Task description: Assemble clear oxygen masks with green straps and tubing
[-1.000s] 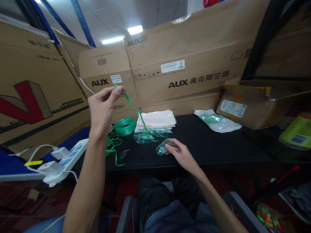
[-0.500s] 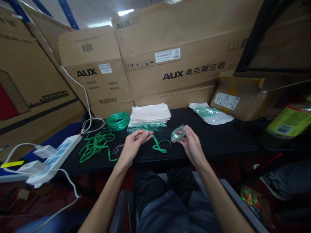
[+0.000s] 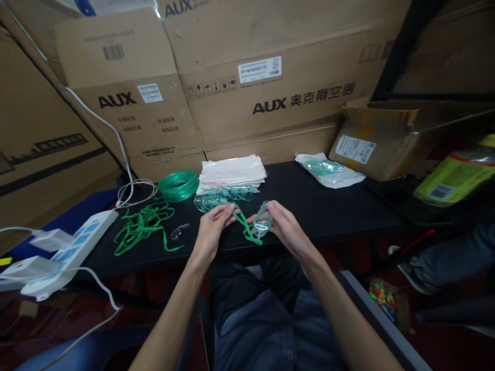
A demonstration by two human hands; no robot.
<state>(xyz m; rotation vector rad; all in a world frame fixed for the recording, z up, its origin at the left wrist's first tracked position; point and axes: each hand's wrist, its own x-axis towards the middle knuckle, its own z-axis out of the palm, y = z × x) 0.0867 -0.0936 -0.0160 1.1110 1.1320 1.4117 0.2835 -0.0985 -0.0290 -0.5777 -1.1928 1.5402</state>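
My left hand (image 3: 212,229) pinches one end of a green elastic strap (image 3: 252,239), which hangs in a loop towards the right. In my right hand (image 3: 288,226) is a clear, green-tinted plastic face mask (image 3: 263,223), gripped between thumb and fingers. Strap and mask are close together above the table's front part; whether they are joined I cannot tell. Just behind my left hand lie more clear green masks (image 3: 211,202), in front of a stack of white sheets or packets (image 3: 232,172). Left of that hand are a small clear plastic piece (image 3: 179,231) and a tangle of green straps (image 3: 141,226).
A coil of green tubing (image 3: 178,186) sits beside the stack. A white packet with green contents (image 3: 328,172) lies back right, near an open carton (image 3: 371,149). A power strip (image 3: 73,255) with cables occupies the left; a yellow-labelled bottle (image 3: 456,178) stands right. Large cartons (image 3: 301,67) line the back.
My right hand has brought the mask left, close to the strap, and turned it more upright. My left hand still pinches the strap. The camera view has tilted down and shifted slightly.
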